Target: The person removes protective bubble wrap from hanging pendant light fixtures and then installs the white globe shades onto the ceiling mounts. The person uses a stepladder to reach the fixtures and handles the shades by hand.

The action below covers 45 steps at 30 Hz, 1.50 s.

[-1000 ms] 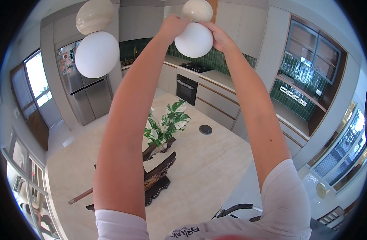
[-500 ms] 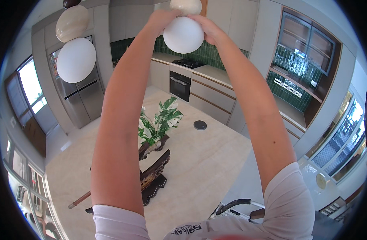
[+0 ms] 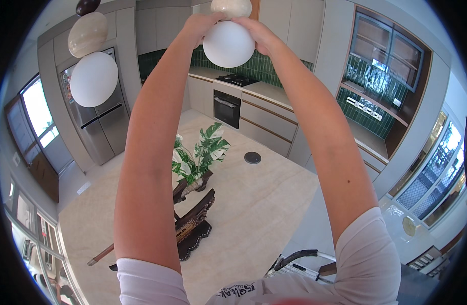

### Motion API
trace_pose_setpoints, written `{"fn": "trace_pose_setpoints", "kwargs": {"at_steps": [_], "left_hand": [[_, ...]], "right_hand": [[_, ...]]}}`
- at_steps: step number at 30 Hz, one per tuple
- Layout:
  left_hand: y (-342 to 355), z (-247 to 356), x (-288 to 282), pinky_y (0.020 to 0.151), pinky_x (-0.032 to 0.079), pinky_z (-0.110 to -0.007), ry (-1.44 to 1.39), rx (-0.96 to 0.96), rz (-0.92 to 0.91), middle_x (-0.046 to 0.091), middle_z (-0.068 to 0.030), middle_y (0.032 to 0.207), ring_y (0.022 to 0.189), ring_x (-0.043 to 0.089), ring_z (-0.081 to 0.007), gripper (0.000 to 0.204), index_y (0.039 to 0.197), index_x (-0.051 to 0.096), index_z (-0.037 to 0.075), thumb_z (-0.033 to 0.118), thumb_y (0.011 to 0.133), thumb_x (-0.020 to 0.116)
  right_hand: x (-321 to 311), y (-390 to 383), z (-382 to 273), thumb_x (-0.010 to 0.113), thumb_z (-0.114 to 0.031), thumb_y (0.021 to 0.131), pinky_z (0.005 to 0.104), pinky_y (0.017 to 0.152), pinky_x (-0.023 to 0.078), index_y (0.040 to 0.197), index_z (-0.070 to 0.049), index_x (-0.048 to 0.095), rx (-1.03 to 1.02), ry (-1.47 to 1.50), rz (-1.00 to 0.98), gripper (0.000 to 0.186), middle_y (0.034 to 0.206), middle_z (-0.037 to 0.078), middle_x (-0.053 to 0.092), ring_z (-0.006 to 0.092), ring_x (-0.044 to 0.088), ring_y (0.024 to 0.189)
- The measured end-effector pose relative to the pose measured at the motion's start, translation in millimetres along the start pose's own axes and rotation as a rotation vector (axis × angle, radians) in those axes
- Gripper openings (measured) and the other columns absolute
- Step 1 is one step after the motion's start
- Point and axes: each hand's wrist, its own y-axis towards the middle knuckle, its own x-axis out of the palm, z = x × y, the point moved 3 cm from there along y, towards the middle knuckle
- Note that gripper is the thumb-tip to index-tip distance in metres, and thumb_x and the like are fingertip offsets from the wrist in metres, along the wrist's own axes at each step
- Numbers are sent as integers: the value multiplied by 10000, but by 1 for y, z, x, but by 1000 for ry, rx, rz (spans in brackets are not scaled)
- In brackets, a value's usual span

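We hold the white globe (image 3: 229, 44) between our left hand (image 3: 199, 25) and right hand (image 3: 260, 34), fingers half curled around its upper sides, some hidden, so we cannot tell how firmly. It sits directly beneath a glossy beige piece (image 3: 232, 7).

Print: I see dark lettering (image 3: 237, 291) on the white shirt (image 3: 315, 291) | place: lower edge of my head view | form: larger characters above smaller, blurred ones
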Motion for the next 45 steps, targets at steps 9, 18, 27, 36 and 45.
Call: {"fn": "trace_pose_setpoints", "kwargs": {"at_steps": [9,18,27,36,45], "left_hand": [[-2,3,1,789,381,-294,21,-110,-104,560,-38,950,854,516,-137,396,980,596,81,398,742,612],[8,-2,2,754,403,-282,13,-137,-100,552,-35,977,848,522,-132,343,991,587,95,354,766,588],[22,-15,-6,665,419,-309,-108,-54,0,583,-40,834,740,538,-153,283,922,596,63,292,757,578],[-4,5,-1,767,395,-274,-14,-34,-94,590,-59,905,828,540,-150,442,1009,581,50,406,746,590],[-5,4,3,732,395,-281,-61,-56,-91,568,-57,878,792,528,-147,397,985,585,47,372,756,591]], "right_hand": [[0,1,1,524,-367,830,315,817,453,1114,-54,548,-5,-41,13,423,1050,80,599,167,578,950],[2,1,1,512,-374,829,324,802,462,1096,-44,558,-22,-61,41,427,1022,92,608,180,592,919],[5,-2,-7,517,-363,826,343,780,476,1091,-19,555,-58,-80,30,436,1023,119,607,200,602,903],[7,-3,-10,576,-322,772,370,742,496,1081,41,539,-43,-37,69,479,975,165,610,250,615,861],[3,-1,-8,577,-321,769,364,739,500,1074,59,535,-43,-32,59,490,981,169,607,255,618,847]]}}
